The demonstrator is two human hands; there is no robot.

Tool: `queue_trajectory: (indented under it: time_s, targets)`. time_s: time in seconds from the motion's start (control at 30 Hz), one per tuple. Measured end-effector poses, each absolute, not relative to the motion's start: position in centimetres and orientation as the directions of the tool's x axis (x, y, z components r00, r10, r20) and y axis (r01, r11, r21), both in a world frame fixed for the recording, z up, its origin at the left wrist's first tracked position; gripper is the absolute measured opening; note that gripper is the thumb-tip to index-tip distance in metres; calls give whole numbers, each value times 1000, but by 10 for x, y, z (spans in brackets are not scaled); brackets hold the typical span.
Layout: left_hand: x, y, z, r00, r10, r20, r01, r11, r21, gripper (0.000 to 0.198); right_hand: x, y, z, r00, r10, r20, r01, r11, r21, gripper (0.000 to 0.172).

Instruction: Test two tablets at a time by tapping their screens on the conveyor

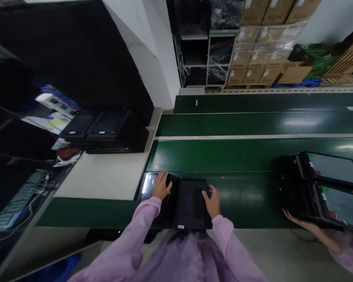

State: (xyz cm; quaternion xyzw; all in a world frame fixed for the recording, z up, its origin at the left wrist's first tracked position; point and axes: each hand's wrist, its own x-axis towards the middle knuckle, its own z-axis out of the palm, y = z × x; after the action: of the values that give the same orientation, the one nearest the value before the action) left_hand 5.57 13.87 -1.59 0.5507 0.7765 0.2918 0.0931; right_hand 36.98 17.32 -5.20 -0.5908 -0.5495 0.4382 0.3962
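A glossy case (pixel 147 188) lies beneath the left hand (pixel 161 186), loosely spread. The tablet (pixel 191 203) sits just beside it, at six o'clock in view. At its three o'clock edge, the right hand (pixel 213 200) touches it, thumb apart from half-curled fingers; I cannot tell whether it grips. At four o'clock, a co-worker's hand (pixel 300 222) is against a stack (pixel 297 192).

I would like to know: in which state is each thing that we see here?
Middle black device: flat, face dark.
Glossy black panel: flat, partly under the left hand.
Black devices at left: stacked.
Pale-faced devices: stacked, another person's hand at the edge.
Cardboard boxes: stacked, partly film-wrapped.
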Motion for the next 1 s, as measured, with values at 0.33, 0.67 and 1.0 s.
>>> queue_trajectory:
  time_s: [0.33, 0.67, 1.0]
  targets:
    - [55, 152, -45, -238, 928, 285, 913, 113, 392, 39, 332, 156, -74, 102, 984, 145, 583, 59, -810, 55]
    - [18, 118, -32, -392, 888, 240, 689, 110, 717, 58, 360, 116, -66, 131, 991, -36, 402, -86, -912, 76]
    - [-40, 6, -60, -295, 642, -708, -296, 643, 707, 87, 401, 52, -90, 74, 787, -612, -182, -593, -784, 88]
